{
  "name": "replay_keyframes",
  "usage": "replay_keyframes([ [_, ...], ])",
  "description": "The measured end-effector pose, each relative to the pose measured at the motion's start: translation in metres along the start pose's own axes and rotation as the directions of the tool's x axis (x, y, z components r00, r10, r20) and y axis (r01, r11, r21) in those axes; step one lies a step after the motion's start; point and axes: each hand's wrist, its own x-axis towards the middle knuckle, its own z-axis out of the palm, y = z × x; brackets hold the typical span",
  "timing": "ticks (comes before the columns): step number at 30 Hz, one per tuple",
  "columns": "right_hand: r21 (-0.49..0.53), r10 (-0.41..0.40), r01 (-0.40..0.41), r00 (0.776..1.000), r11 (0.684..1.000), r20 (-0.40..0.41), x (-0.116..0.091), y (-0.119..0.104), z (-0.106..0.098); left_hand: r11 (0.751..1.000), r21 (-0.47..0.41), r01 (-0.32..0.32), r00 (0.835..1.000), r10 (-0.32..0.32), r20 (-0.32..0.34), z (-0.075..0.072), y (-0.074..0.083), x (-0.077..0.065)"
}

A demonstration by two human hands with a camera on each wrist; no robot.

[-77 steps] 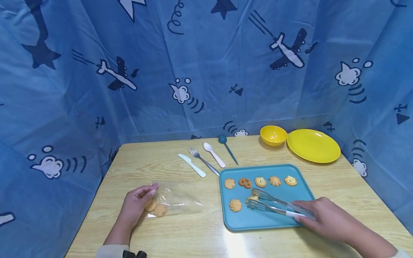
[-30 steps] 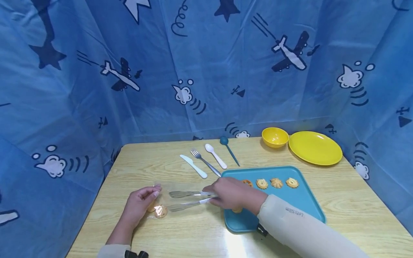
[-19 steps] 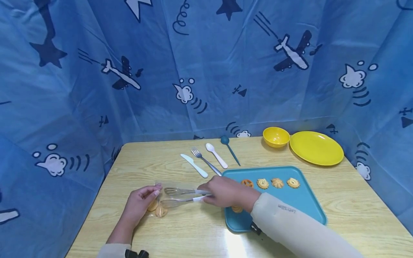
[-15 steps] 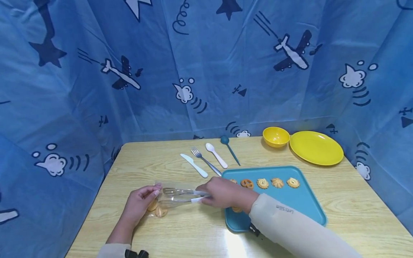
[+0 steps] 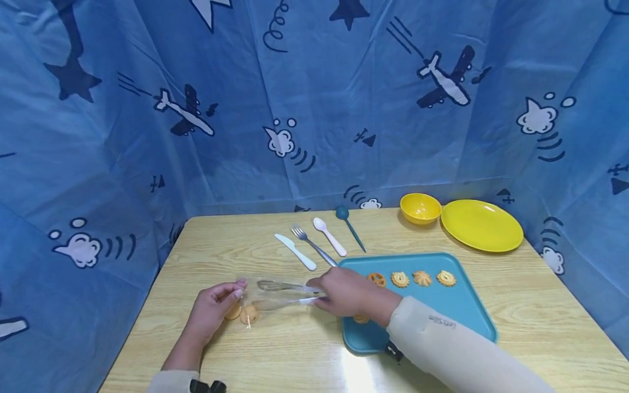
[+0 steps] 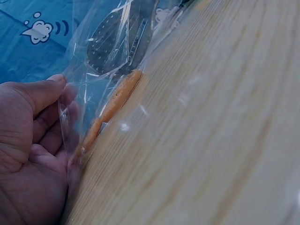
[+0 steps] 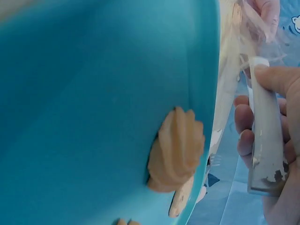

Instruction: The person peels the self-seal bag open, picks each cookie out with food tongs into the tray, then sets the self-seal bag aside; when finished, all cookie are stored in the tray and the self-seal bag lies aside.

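My left hand [image 5: 211, 308] pinches the edge of a clear plastic bag [image 6: 86, 89] between thumb and fingertips, at the left of the table. Two round cookies [image 5: 249, 315] lie in the bag near that hand; in the left wrist view they show edge-on. My right hand [image 5: 346, 292] grips a pair of metal tongs [image 5: 280, 286] by the handles, its thumb along the white handle [image 7: 266, 131]. The tongs point left with their two arms spread apart, and their slotted heads overlap the bag above the cookies.
Right of the bag is a teal tray [image 5: 442, 316] with cookies and a pretzel [image 5: 376, 280], partly covered by my right arm. Behind lie a white knife [image 5: 295, 252], a fork [image 5: 314, 245], a white spoon [image 5: 330, 238] and a teal spoon [image 5: 351, 229]. A yellow bowl [image 5: 420, 208] and yellow plate [image 5: 482, 226] stand at the back right.
My right hand has carried the tongs from the cookies on the tray leftward to the bag, then drawn them slightly back right. My left hand has kept its pinch on the bag.
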Motion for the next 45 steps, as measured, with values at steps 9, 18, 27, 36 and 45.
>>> replay_keyframes([
  [9, 0.104, -0.066, 0.061, 0.997, 0.993, 0.043, 0.003, 0.008, -0.004, 1.0, 0.011, 0.003, 1.0, -0.003, 0.0, 0.0, 0.002, -0.001],
  [18, 0.051, -0.104, 0.101, 0.992, 0.994, 0.073, 0.019, -0.001, -0.003, 0.999, 0.019, 0.033, 0.999, -0.033, -0.006, 0.001, 0.004, -0.003],
  [27, -0.005, -0.124, 0.125, 0.988, 0.992, 0.087, 0.026, -0.008, -0.002, 0.999, 0.042, 0.011, 1.0, -0.01, -0.013, 0.0, 0.002, -0.001],
  [36, -0.005, -0.079, 0.079, 0.993, 0.997, 0.089, 0.006, -0.002, -0.007, 0.998, 0.052, 0.033, 0.999, -0.033, 0.007, 0.0, 0.0, 0.0],
  [45, 0.0, -0.047, 0.047, 0.998, 0.999, 0.045, -0.014, 0.021, -0.011, 0.998, 0.059, 0.018, 1.0, -0.019, 0.017, -0.002, -0.003, 0.001],
])
